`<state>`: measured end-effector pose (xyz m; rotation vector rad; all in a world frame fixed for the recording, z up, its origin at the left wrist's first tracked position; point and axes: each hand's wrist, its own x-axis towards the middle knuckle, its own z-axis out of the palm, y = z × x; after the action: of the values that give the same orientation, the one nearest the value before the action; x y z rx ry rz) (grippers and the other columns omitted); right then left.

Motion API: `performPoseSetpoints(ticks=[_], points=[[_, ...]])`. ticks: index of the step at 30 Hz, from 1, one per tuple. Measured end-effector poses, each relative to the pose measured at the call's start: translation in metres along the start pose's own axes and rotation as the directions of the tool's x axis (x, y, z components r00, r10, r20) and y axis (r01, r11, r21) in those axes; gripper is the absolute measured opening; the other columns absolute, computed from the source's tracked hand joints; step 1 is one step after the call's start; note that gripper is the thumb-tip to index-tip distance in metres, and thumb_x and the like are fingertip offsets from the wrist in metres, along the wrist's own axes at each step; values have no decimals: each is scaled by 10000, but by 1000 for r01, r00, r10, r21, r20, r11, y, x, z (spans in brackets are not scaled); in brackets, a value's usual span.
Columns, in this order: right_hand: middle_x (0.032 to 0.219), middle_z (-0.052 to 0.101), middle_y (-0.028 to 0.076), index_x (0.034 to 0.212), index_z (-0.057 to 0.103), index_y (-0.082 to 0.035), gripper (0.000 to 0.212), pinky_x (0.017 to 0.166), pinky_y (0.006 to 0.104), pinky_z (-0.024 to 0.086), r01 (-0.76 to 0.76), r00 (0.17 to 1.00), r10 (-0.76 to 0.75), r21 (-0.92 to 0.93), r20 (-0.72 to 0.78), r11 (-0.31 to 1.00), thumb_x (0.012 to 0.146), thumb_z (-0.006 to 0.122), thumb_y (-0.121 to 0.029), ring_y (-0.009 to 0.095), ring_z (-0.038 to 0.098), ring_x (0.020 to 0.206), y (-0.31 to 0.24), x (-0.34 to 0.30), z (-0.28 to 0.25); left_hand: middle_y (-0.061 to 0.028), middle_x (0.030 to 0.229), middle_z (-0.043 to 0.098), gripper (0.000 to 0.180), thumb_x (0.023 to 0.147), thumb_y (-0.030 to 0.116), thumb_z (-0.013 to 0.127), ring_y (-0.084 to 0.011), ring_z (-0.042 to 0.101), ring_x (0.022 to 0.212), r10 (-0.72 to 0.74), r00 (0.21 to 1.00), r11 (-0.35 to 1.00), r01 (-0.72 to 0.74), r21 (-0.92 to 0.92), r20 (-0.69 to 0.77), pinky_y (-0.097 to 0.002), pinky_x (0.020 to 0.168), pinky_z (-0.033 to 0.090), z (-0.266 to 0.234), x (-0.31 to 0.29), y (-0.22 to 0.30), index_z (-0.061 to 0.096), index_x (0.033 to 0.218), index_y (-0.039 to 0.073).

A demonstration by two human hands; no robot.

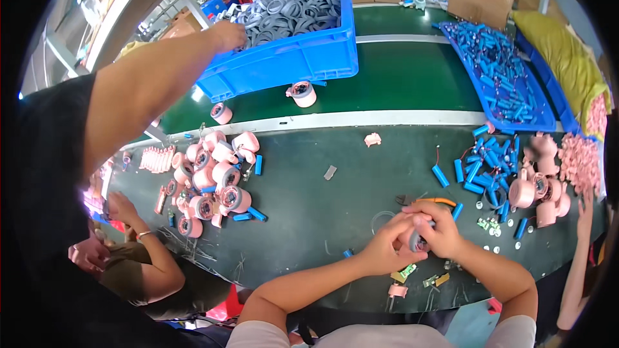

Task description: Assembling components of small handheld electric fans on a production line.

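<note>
Both my hands meet over the near right part of the dark green table. My left hand (pixel 394 245) and my right hand (pixel 441 232) close around a small round housing (pixel 418 241) with a grey ring and parts inside. The fingers cover much of it. Just beyond my hands lie pliers with orange handles (pixel 440 200). Close to my right hand are small green circuit boards (pixel 490 226) and white discs. Below my hands sit another green board (pixel 406 273) and a small pink piece (pixel 398 290).
Blue wired cylindrical cells (pixel 491 161) and pink housings (pixel 547 211) crowd the right. More pink housings (pixel 225 174) are piled left. A blue bin (pixel 277 61) of grey rings stands beyond, with a co-worker's arm (pixel 155 77) reaching in. A blue tray (pixel 541 113) holds more cells. Other people's hands flank the table.
</note>
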<state>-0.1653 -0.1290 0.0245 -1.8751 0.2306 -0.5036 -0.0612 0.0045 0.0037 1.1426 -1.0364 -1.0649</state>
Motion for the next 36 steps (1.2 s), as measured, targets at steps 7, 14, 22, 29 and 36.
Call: performPoseSetpoints(ticks=[7, 14, 22, 29, 36], points=[[1120, 570, 155, 1232, 488, 6, 483, 822, 345, 474, 226, 974, -212, -214, 86, 950, 867, 625, -278, 205, 579, 904, -72, 118, -30, -111, 1216, 408, 747, 607, 38, 834, -208, 472, 1136, 344, 920, 915, -286, 283, -184, -301, 933, 418, -24, 11, 2, 463, 1256, 30], [1020, 595, 122, 1305, 441, -73, 450, 704, 301, 497, 308, 943, -331, -302, -25, 902, 880, 571, -144, 150, 587, 776, -88, 266, -11, -131, 1215, 424, 725, 610, 83, 840, -234, 491, 1125, 358, 911, 904, -282, 322, -206, -322, 921, 435, -19, 7, 5, 489, 1243, 53], [933, 640, 115, 1256, 481, -64, 446, 713, 311, 528, 390, 913, -407, -316, 11, 865, 832, 613, -107, 171, 635, 790, -46, 258, 1, -141, 1128, 543, 643, 599, 161, 843, -307, 542, 1055, 491, 869, 776, -408, 481, -55, -394, 865, 470, -11, 14, 9, 566, 1172, 70], [993, 658, 91, 1151, 583, -31, 350, 789, 302, 491, 41, 990, -9, -229, 142, 973, 850, 661, -192, 149, 622, 891, -24, 62, -100, -173, 1132, 513, 717, 525, 118, 865, -303, 548, 1014, 512, 855, 732, -379, 566, -89, -372, 842, 476, -18, 14, 3, 543, 1160, 27], [1389, 406, 132, 1238, 546, -120, 623, 1025, 590, 210, -645, 719, -191, -744, -668, 175, 724, 707, -431, 383, 336, 1276, -10, -116, -207, -170, 1196, 440, 736, 544, 53, 845, -257, 529, 1039, 457, 884, 819, -372, 436, -103, -332, 845, 491, -13, 19, -11, 497, 1190, -2]])
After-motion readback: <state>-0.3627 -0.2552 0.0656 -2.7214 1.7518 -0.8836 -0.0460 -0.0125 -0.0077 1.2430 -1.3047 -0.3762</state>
